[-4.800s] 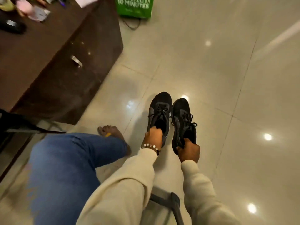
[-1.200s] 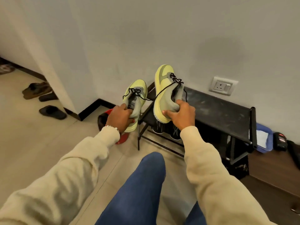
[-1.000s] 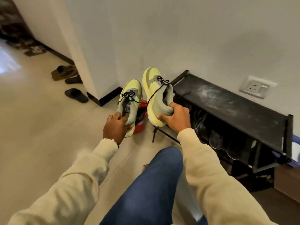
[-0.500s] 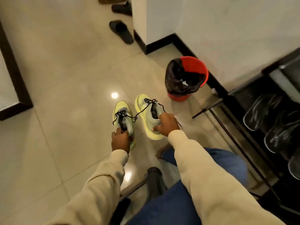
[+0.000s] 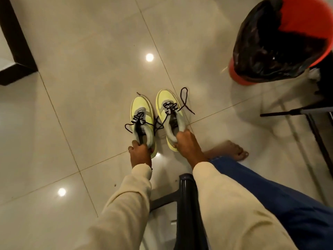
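Both of your hands are gripping heels. Your left hand (image 5: 139, 154) is curling its fingers round the back collar of the left-hand sneaker (image 5: 142, 112), and your right hand (image 5: 185, 143) is holding the right-hand sneaker (image 5: 166, 100) the same way, fingers tucked into its opening.

You are holding the lime-yellow pair side by side, nearly touching, low over the tiled floor (image 5: 90, 51). They are sitting well to the left of the red dustbin (image 5: 306, 18) and nearer to you than it is. I cannot tell whether the soles are resting on the tile yet.

The setting-down looks almost done to me, since both sneakers are sitting upright and level. You are not yet letting go, and your bare foot (image 5: 232, 151) is waiting on the floor between the pair and the dustbin, closer to you. That suggests opening the shoes and putting them on is what remains.

Each sneaker is pointing its toe away from you and its heel into your palm. The two long axes are running parallel, passing the dustbin on its left rather than aiming at it. The black laces (image 5: 183, 100) are lying untied, with one loop trailing off the right-hand sneaker toward the dustbin.
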